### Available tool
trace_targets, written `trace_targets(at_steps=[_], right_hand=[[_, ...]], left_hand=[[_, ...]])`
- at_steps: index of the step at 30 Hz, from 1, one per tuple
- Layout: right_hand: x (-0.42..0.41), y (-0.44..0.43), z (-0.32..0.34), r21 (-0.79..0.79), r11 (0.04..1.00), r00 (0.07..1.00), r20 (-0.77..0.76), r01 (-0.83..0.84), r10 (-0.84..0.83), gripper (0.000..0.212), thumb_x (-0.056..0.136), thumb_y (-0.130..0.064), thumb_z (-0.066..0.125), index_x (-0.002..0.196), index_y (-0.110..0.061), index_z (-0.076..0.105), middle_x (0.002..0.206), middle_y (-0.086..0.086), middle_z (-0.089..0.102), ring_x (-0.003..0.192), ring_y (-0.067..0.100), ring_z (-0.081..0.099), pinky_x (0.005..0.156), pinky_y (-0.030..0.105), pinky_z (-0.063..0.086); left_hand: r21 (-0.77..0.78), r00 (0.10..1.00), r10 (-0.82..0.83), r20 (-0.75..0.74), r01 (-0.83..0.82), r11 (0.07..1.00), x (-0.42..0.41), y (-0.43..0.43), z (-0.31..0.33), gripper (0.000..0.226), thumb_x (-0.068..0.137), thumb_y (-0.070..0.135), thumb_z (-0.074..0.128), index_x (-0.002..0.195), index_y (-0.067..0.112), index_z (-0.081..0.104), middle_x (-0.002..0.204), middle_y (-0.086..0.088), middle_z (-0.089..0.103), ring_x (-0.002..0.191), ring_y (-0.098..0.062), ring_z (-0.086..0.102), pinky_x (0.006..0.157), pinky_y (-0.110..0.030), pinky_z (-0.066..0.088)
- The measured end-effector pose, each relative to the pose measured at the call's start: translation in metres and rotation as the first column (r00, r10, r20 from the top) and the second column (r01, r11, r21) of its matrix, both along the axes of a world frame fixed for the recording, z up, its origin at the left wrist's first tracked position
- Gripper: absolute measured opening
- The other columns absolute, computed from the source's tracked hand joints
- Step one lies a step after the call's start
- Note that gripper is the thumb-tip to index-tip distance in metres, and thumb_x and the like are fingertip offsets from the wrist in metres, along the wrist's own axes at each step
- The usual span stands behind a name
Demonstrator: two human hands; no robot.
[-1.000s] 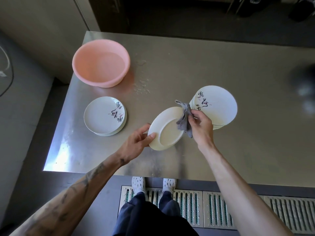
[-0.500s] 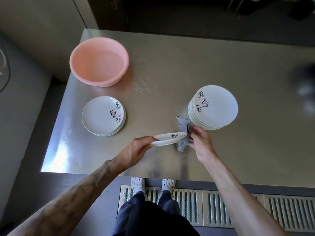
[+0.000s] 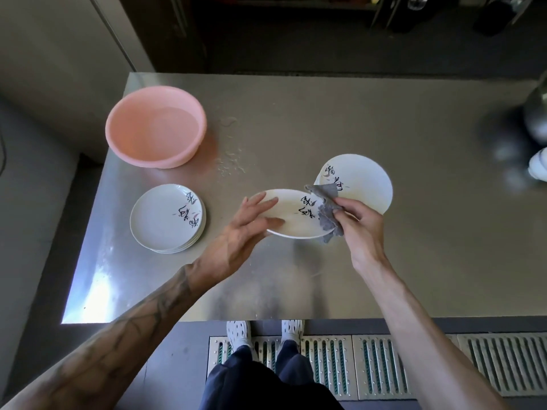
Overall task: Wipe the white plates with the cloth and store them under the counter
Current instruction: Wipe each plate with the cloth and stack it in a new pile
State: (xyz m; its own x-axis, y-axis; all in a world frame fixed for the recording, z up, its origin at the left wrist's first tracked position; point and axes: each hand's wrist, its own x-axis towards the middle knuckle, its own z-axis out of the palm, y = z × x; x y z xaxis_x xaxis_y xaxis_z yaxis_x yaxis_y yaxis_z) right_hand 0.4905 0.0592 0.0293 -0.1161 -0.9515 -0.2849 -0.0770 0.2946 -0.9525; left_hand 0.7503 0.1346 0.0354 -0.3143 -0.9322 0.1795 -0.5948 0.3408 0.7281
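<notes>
Left hand [image 3: 236,236] holds white plate [image 3: 291,216] by left rim above counter [image 3: 414,247], fingers [image 3: 260,202] spread along rim, face up. Right hand [image 3: 359,224] pinches grey cloth [image 3: 327,213] against plate's right edge. Plate stack [image 3: 364,182] just behind; second stack [image 3: 167,217] left. Pink basin [image 3: 155,125] far-left.

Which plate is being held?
The middle plate: the left hand holds it and the right hand presses the grey cloth on it. The rest lie in the left stack and right stack.
</notes>
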Motion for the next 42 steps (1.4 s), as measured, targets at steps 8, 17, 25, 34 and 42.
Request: trace_targets(at_steps=[8, 17, 25, 34, 42], right_hand=[[-0.053, -0.035, 0.019, -0.096, 0.984, 0.989, -0.015, 0.148, -0.15, 0.028, 0.094, 0.003, 0.064, 0.102, -0.021, 0.077, 0.099, -0.002, 0.077, 0.084, 0.006, 0.071, 0.074, 0.019, 0.054], [-0.096, -0.063, -0.015, -0.104, 0.979, 0.974, -0.126, 0.178, -0.19, 0.035, 0.091, 0.009, 0.061, 0.1, -0.022, 0.075, 0.103, 0.001, 0.077, 0.092, 0.012, 0.071, 0.093, 0.037, 0.058], [-0.108, -0.086, -0.031, -0.116, 0.986, 0.965, -0.22, 0.119, -0.143, 0.04, 0.087, 0.015, 0.054, 0.103, -0.016, 0.074, 0.104, 0.003, 0.076, 0.088, -0.003, 0.07, 0.086, 0.016, 0.052], [-0.117, -0.095, -0.045, -0.177, 0.983, 0.941, -0.323, 0.041, -0.097, 0.045, 0.086, 0.01, 0.053, 0.102, -0.028, 0.072, 0.108, -0.002, 0.075, 0.103, 0.016, 0.071, 0.095, 0.028, 0.054], [-0.121, -0.1, -0.046, -0.185, 0.983, 0.936, -0.344, 0.012, -0.076, 0.043, 0.088, 0.009, 0.055, 0.104, -0.027, 0.072, 0.109, -0.001, 0.075, 0.102, 0.018, 0.071, 0.097, 0.037, 0.056]], left_hand=[[0.125, 0.998, 0.03, -0.046, -0.024, 0.992, -0.049, -0.074, 0.014, 0.071, 0.101, 0.045, 0.055, 0.161, 0.019, 0.027, 0.171, -0.011, 0.002, 0.158, -0.014, 0.003, 0.126, -0.023, 0.011], [0.274, 0.999, 0.007, -0.032, 0.002, 0.962, -0.092, -0.126, -0.027, 0.097, 0.078, 0.052, 0.08, 0.158, 0.023, 0.033, 0.17, -0.012, 0.009, 0.154, -0.007, 0.009, 0.123, -0.027, 0.016], [0.227, 1.0, 0.009, 0.004, -0.01, 0.974, -0.11, -0.148, -0.055, 0.1, 0.071, 0.019, 0.093, 0.155, 0.017, 0.039, 0.17, -0.013, 0.007, 0.153, -0.013, 0.015, 0.123, -0.033, 0.025], [0.303, 0.998, 0.009, 0.066, -0.029, 0.953, -0.119, -0.151, -0.057, 0.119, 0.063, 0.028, 0.097, 0.159, 0.021, 0.027, 0.17, -0.008, -0.006, 0.152, -0.013, 0.012, 0.112, -0.016, 0.019], [0.393, 0.998, 0.014, 0.06, -0.036, 0.919, -0.121, -0.157, -0.052, 0.127, 0.058, 0.034, 0.099, 0.159, 0.034, 0.023, 0.169, 0.002, -0.004, 0.148, -0.009, 0.015, 0.113, -0.024, 0.023]])
